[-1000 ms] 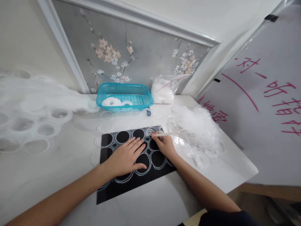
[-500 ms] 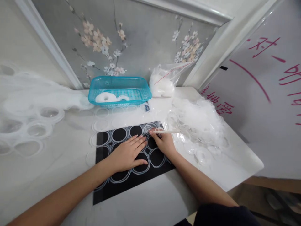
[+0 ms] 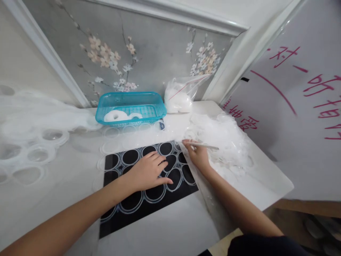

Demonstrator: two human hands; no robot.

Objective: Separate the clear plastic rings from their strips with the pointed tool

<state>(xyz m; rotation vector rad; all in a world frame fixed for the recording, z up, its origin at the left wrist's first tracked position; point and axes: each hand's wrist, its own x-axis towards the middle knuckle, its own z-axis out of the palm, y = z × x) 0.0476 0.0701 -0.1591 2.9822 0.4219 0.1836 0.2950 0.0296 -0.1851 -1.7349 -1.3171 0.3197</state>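
A white tabletop (image 3: pixel 149 231) carries a flat black rectangular sheet (image 3: pixel 154 191) under whitish ring outlines; a heap of translucent whitish plastic film (image 3: pixel 222 133) lies to its right, a teal plastic basket (image 3: pixel 133 98) behind it; the left hand (image 3: pixel 149 171) rests on the black sheet, grip spread; the right hand (image 3: pixel 198 155), by the far right corner, pinches a thin pale stick (image 3: pixel 207 145); whether it also holds film, I cannot tell.

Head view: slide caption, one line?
Left hand spread over pale rings on a black sheet, right hand holding a thin stick, blue basket behind.
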